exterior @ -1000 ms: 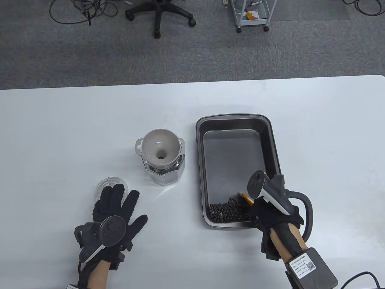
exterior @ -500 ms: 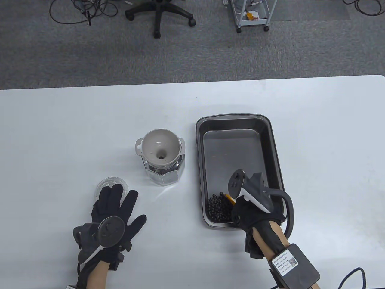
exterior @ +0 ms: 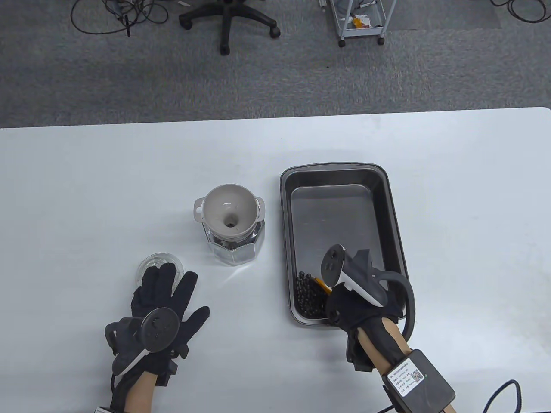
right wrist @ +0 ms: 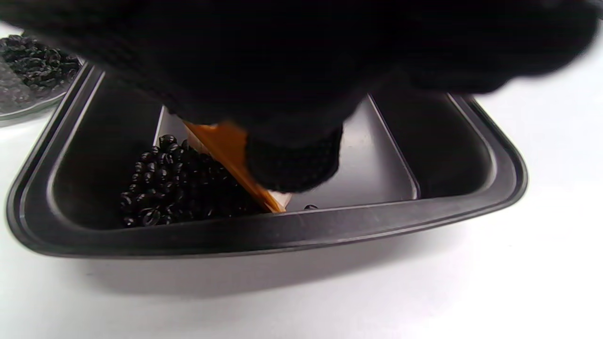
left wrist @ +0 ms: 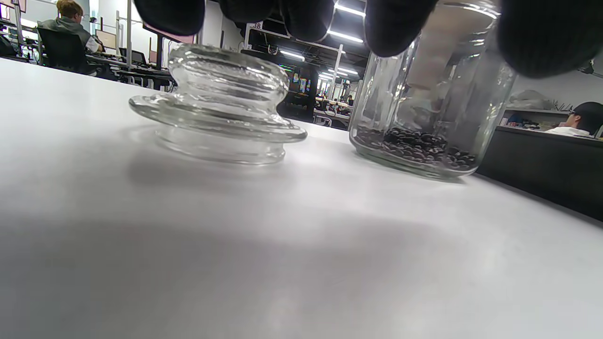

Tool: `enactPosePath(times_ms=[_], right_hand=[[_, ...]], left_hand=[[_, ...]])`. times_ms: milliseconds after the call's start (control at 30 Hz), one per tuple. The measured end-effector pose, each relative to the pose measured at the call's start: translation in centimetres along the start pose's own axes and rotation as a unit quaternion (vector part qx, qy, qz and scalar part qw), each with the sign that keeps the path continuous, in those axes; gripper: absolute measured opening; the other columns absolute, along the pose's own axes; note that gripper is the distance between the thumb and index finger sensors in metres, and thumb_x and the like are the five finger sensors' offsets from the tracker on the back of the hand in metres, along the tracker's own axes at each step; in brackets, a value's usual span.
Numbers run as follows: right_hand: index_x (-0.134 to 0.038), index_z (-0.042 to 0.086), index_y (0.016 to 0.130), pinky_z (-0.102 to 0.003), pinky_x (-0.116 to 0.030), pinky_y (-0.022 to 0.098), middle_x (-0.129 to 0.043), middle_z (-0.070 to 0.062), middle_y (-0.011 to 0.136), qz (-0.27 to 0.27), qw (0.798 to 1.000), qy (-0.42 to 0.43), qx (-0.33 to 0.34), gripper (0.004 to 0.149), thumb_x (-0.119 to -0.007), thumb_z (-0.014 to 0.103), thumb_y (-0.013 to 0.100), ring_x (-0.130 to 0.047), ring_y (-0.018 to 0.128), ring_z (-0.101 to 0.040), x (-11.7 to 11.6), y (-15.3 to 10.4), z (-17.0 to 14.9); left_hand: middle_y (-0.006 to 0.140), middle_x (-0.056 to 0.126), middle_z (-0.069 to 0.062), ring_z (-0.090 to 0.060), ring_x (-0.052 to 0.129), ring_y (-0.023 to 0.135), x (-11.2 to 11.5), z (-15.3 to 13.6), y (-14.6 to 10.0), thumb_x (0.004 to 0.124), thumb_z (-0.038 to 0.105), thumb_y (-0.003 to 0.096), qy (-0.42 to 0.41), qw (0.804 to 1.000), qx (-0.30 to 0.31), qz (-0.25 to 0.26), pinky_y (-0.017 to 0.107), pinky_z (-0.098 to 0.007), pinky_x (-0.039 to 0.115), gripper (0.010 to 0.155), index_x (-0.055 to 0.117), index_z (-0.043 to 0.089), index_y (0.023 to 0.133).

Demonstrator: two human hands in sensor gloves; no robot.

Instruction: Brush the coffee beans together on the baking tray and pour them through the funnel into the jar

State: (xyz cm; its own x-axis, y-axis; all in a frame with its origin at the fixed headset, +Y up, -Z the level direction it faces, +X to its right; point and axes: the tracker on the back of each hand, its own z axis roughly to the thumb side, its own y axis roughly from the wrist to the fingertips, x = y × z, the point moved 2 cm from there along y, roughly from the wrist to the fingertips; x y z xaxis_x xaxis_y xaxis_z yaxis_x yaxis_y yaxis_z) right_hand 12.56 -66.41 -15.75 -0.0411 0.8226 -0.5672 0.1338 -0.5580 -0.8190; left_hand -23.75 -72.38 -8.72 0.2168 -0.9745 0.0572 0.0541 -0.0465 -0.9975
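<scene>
White tabletop (exterior: 86, 193): right hand (exterior: 357, 307) grips what looks like a brush (right wrist: 226, 155), herding beans (exterior: 308, 294) to the tray's (exterior: 340, 170) seven-o'clock corner; one stray bean could be left behind. Left hand (exterior: 161, 309) lies flat, fingers spread.

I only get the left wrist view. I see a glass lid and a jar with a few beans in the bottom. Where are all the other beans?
Observer: The coffee beans are heaped in the near left corner of the baking tray.
Operator: What is touching them?
Observer: An orange brush, held in the right hand, sits right against the heap.
Operator: Is anything on top of my jar?
Observer: Yes, a grey funnel sits in the mouth of the jar.
</scene>
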Motion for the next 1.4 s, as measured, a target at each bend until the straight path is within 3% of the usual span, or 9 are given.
enactPosePath(times_ms=[400, 700, 1100, 1400], right_hand=[[-0.088, 0.028, 0.088, -0.026, -0.09, 0.013, -0.108, 0.002, 0.056, -0.024, 0.998, 0.049, 0.006, 0.045, -0.081, 0.046, 0.048, -0.096, 0.013, 0.0, 0.3, -0.7, -3.1], [-0.085, 0.031, 0.09, -0.028, -0.09, 0.016, -0.108, 0.001, 0.057, -0.077, 0.993, 0.089, -0.002, 0.046, -0.08, 0.048, 0.047, -0.096, 0.016, -0.001, 1.0, -1.0, -5.3], [-0.082, 0.04, 0.09, -0.034, -0.091, 0.029, -0.103, 0.002, 0.068, -0.185, 0.966, 0.182, 0.003, 0.045, -0.08, 0.049, 0.047, -0.098, 0.033, -0.006, 1.6, -1.2, -8.3], [-0.079, 0.043, 0.09, -0.039, -0.089, 0.039, -0.098, 0.001, 0.076, -0.248, 0.939, 0.235, 0.028, 0.045, -0.081, 0.048, 0.046, -0.098, 0.045, -0.011, 0.6, -0.7, -9.8]], left_hand=[[0.126, 0.039, -0.004, -0.041, 0.033, 0.115, 0.0, 0.0, 0.1, 0.074, 0.078, 0.0421, 0.002, 1.0, -0.001, -0.001, 0.08, -0.064, 0.048, 0.08, 0.047, 0.047, 0.111], [0.126, 0.039, -0.003, -0.041, 0.033, 0.115, 0.1, -0.1, 0.1, 0.074, 0.078, 0.0421, 0.001, 1.0, -0.001, -0.003, 0.08, -0.063, 0.048, 0.08, 0.048, 0.047, 0.11], [0.126, 0.039, -0.004, -0.041, 0.033, 0.116, 0.1, 0.0, 0.1, 0.074, 0.078, 0.0421, 0.002, 1.0, -0.002, -0.005, 0.08, -0.064, 0.048, 0.08, 0.047, 0.047, 0.11], [0.126, 0.039, -0.003, -0.041, 0.033, 0.116, 0.1, 0.0, 0.1, 0.074, 0.078, 0.0421, 0.004, 1.0, -0.002, -0.006, 0.08, -0.063, 0.048, 0.08, 0.047, 0.047, 0.11]])
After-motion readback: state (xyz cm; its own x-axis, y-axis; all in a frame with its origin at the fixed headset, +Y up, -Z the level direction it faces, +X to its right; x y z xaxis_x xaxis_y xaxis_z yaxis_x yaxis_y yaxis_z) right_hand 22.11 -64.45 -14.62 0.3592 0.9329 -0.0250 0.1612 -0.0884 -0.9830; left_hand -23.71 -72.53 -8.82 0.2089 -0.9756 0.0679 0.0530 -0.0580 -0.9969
